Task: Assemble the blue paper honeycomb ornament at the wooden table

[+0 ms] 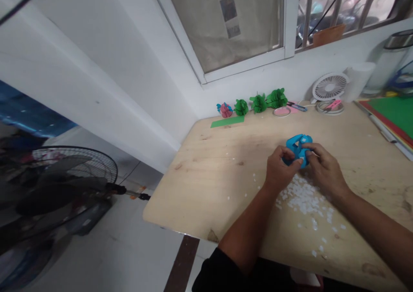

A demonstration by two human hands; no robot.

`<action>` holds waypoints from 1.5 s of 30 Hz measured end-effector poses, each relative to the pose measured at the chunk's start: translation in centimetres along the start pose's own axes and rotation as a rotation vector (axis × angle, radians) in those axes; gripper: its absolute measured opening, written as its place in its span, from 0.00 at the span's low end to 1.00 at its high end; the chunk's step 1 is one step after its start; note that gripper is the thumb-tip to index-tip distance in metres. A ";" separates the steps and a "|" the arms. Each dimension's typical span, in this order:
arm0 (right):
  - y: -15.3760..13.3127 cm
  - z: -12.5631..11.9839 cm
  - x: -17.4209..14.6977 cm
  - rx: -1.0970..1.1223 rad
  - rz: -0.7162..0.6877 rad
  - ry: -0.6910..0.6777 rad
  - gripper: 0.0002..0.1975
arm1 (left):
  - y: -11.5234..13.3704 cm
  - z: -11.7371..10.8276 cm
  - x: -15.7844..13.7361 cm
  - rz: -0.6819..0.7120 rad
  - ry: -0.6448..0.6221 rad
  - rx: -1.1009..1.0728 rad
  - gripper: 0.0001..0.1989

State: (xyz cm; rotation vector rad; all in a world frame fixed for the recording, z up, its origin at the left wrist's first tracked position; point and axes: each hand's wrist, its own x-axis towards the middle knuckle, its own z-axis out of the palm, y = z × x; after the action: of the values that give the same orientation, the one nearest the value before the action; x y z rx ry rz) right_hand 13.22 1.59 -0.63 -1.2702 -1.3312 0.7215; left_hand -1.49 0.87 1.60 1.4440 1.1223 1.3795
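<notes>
A blue folded paper piece (293, 143) with curved loops is held above the tabletop between both hands. Small white squares show on its blue surface. My left hand (280, 168) grips its left and lower side, the thumb pressed near a white square. On the other side, my right hand (324, 168) pinches the paper's right edge between thumb and fingers. Many small white squares (303, 197) lie scattered on the wooden table (206, 175) below my hands. The fingertips partly cover the blue paper.
Along the wall stand several green paper figures (259, 104) and a pink and blue one (225, 110), behind a green strip (227, 122). A small white fan (329, 86), tape rolls, a cutter (297, 106) and coloured sheets (392, 113) sit right. A floor fan (64, 188) stands left.
</notes>
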 end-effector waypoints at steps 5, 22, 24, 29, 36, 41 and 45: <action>-0.1 0.1 0.1 0.096 0.050 -0.009 0.11 | 0.1 0.0 0.0 -0.030 -0.015 0.018 0.10; -0.8 0.3 -0.1 0.203 0.130 -0.005 0.18 | -0.3 0.0 0.2 -0.034 -0.028 -0.026 0.11; -0.9 0.4 -0.1 0.190 0.144 0.002 0.17 | -0.5 -0.1 0.3 -0.037 -0.034 -0.053 0.11; -0.8 0.4 -0.1 0.213 0.138 0.014 0.18 | -0.9 -0.2 0.6 -0.038 -0.043 -0.128 0.13; -0.7 0.4 0.1 0.226 0.105 0.014 0.21 | -0.9 -0.4 0.7 -0.036 -0.052 -0.139 0.17; -0.5 0.3 0.1 0.205 0.077 0.009 0.22 | -0.8 -0.4 0.6 -0.031 -0.058 -0.138 0.19; -0.4 0.2 0.1 0.202 0.092 0.009 0.22 | -0.9 -0.4 0.6 -0.028 -0.057 -0.143 0.18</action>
State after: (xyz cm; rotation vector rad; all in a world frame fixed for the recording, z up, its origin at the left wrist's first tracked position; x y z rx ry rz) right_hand 12.89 1.66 -0.24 -1.1760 -1.1675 0.8903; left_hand -1.96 1.70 0.97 1.3519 0.9838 1.3617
